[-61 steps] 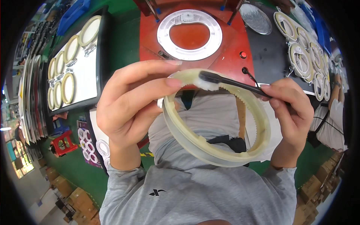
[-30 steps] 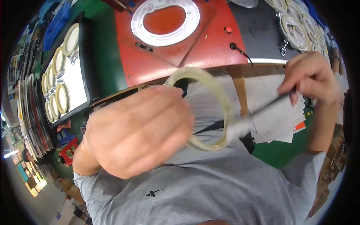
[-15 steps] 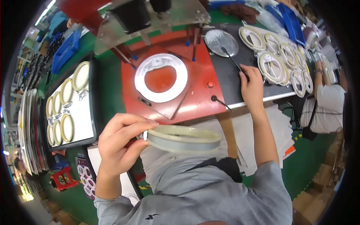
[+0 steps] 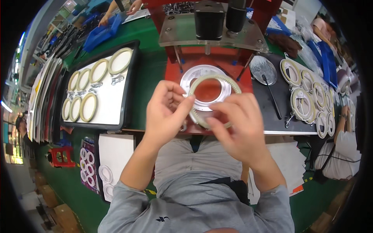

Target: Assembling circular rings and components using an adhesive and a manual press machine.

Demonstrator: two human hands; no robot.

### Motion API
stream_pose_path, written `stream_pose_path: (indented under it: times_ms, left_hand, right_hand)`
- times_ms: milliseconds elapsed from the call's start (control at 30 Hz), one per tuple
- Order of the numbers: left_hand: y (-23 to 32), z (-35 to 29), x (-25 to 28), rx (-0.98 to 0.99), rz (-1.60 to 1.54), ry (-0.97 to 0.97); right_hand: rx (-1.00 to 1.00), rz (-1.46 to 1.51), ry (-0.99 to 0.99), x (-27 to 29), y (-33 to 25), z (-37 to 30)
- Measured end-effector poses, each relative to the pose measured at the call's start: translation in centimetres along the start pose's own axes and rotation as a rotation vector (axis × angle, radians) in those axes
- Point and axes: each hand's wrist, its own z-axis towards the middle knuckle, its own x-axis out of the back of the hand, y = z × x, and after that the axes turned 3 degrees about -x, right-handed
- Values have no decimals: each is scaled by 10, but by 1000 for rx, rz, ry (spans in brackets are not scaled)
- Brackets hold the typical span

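A pale greenish-cream ring (image 4: 199,119) with small teeth along its inner edge is tilted up between my two hands. My left hand (image 4: 164,112) is closed on the ring's left side, thumb against fingers. On its lower right side, my right hand (image 4: 243,126) grips the rim; its fingers are slightly blurred. Behind the ring, a flat white ring (image 4: 189,77) lies on the red base (image 4: 173,64) of a press, partly covered by the held ring and my hands. A thin black stick tool (image 4: 274,99) rests with one end in a round silvery dish (image 4: 261,62).
Above the red base stands the press's clear plate (image 4: 175,33) with black cylinders. A black-edged tray (image 4: 112,101) of cream rings and small metal parts lies left. More rings with metal parts (image 4: 302,104) lie right. Another person's hands (image 4: 104,20) reach in at the far left.
My right hand has let go of the black stick tool, now lying in the dish, and has come to the ring. The ring has turned from edge-on to facing me. The view has shifted.
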Motion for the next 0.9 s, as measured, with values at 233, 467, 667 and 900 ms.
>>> stream_pose_path:
  times_ms: [233, 467, 667, 900]
  left_hand:
    - [-13, 16, -12, -51, 64, 160]
    - [-28, 17, 1, -235, 469, 106]
    - [-37, 4, 9, -537, 562, 38]
    - [-16, 8, 18, -540, 458, 45]
  right_hand:
    - [61, -133, -98, -31, 15, 23]
    - [-21, -234, -199, -25, 35, 26]
    - [7, -272, -219, -13, 36, 21]
    - [224, -283, 159, 54, -2, 91]
